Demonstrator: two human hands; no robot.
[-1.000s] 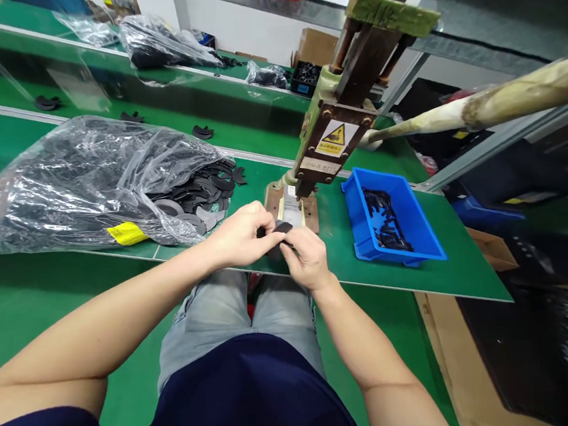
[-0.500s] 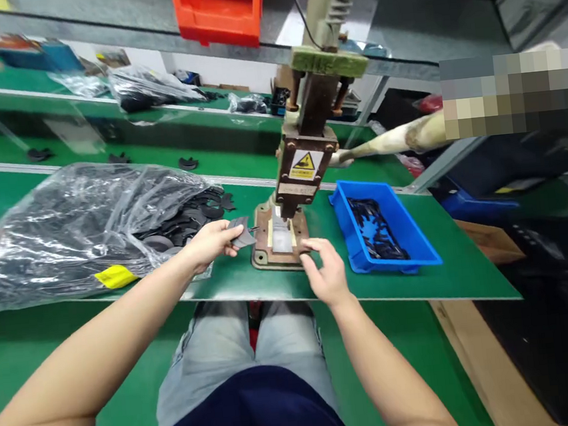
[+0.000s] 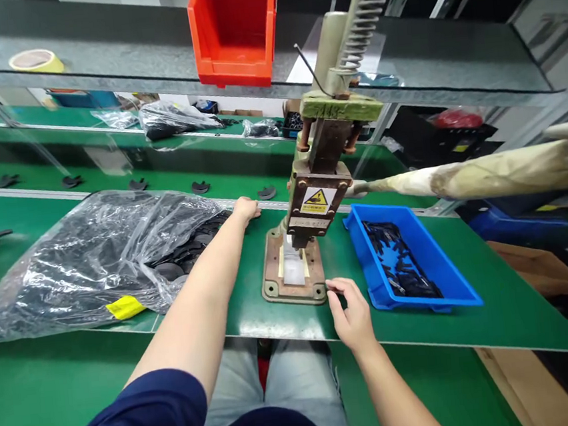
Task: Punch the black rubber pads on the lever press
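My left hand (image 3: pixel 246 210) reaches past the plastic bag to the rail at the back edge of the bench. Its fingers are curled, and what they hold, if anything, is hidden. A dark curved piece (image 3: pixel 266 192) lies just beyond it on the green conveyor. My right hand (image 3: pixel 351 310) is beside the front right corner of the press base (image 3: pixel 275 267), thumb and fingertips close together. Something small and dark shows between them, too small to name. The hand press (image 3: pixel 315 196) stands upright, with a pale block (image 3: pixel 293 271) on its base under the ram.
A clear bag (image 3: pixel 81 252) of black curved pieces fills the left of the bench. To the right stands a blue bin (image 3: pixel 444 284) with small black parts. An orange bin (image 3: pixel 237 63) sits on the shelf above. A wrapped lever (image 3: pixel 486 173) extends rightward from the press.
My left hand has moved from beside the press to the back rail; the dark curved piece it held no longer shows in it. My right hand has drawn slightly away from the base. The view has shifted.
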